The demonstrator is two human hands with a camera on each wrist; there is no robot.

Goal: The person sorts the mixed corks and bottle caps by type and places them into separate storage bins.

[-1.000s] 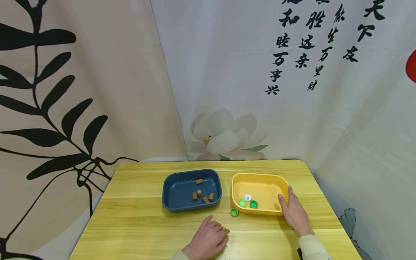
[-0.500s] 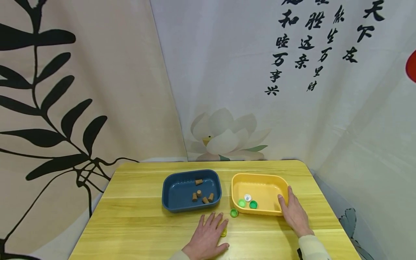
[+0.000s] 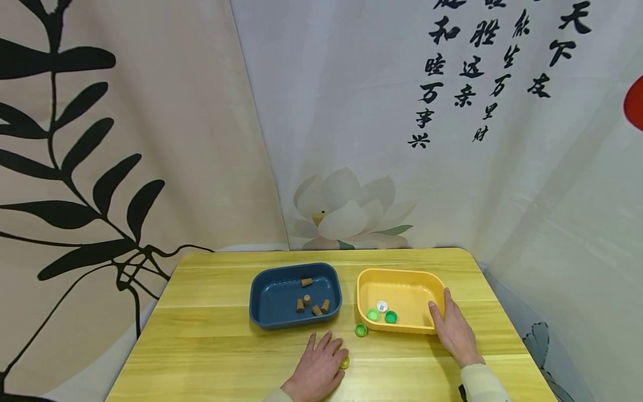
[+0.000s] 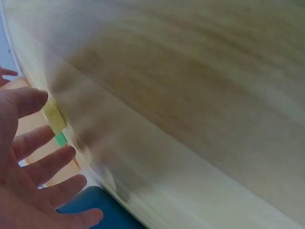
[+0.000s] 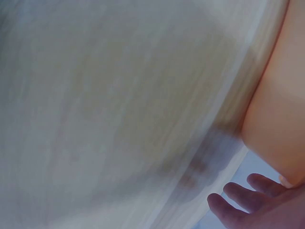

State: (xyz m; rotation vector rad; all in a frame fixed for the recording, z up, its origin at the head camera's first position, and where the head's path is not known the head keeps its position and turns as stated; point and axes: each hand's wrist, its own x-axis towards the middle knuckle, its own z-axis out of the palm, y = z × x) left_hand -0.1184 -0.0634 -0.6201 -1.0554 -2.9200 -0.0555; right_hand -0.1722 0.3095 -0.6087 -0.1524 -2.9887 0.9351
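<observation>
My left hand is low over the table with loosely spread fingers. A yellow bottle cap lies beside its fingers, partly hidden by them; in the left wrist view the yellow cap shows past the thumb and index finger. Just ahead is a green bottle cap, outside the front left corner of the yellow tray. That tray holds a light green cap, a dark green cap and a white cap. My right hand holds the tray's right rim, thumb at the inner side, fingers outside.
A blue tray with several corks stands left of the yellow one. Both are on a wooden table. Behind the table hangs a printed cloth.
The left hand's fingers have gone from curled to spread, then drawn slightly together. More of the yellow cap shows beside them. The right hand and both trays have stayed put.
</observation>
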